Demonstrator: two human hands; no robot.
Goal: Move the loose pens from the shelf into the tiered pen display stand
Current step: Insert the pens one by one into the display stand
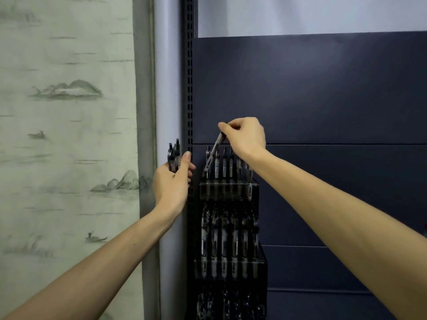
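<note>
A dark tiered pen display stand (228,190) stands against the navy back panel, its tiers filled with upright dark pens. My right hand (247,137) pinches one pen (213,155) by its top end; the pen tilts down-left, its tip at the left end of the top tier among the standing pens. My left hand (172,181) is left of the stand, closed around a small bunch of pens (173,155) held upright, their tops sticking out above my fingers.
A slotted black shelf upright (189,88) runs vertically just left of the stand. Navy back panels (323,93) fill the right side. A wall hanging with painted landscape (67,112) and a grey frame strip (144,112) lie to the left.
</note>
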